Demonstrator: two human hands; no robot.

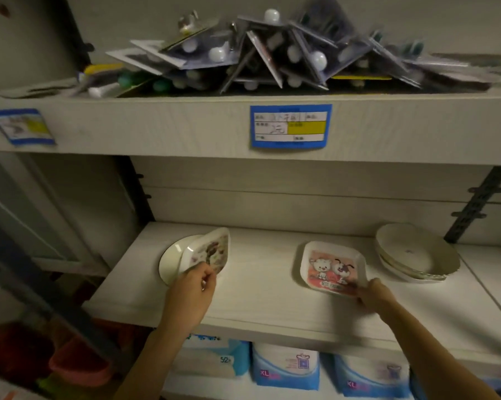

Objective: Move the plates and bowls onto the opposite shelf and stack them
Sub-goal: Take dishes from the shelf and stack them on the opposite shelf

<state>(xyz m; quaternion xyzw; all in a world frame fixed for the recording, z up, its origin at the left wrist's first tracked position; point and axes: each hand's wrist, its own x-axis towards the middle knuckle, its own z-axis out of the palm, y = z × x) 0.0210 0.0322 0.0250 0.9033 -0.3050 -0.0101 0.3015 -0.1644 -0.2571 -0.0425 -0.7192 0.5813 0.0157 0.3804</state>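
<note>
My left hand (192,290) grips the near edge of a small square plate with a floral print (207,251), tilted up over a round white plate (171,259) on the pale shelf (258,298). My right hand (373,294) pinches the near right corner of a square plate with two cartoon animals (331,265), which lies nearly flat on the shelf. At the right rear sits a stack of round white bowls (416,252).
The shelf above holds a heap of blister-packed goods (272,53) behind a front lip with blue price labels (291,126). Below are packs with blue XL print (285,368). A dark bracket rail (477,203) runs up the back wall at right. Red tubs (79,368) sit low left.
</note>
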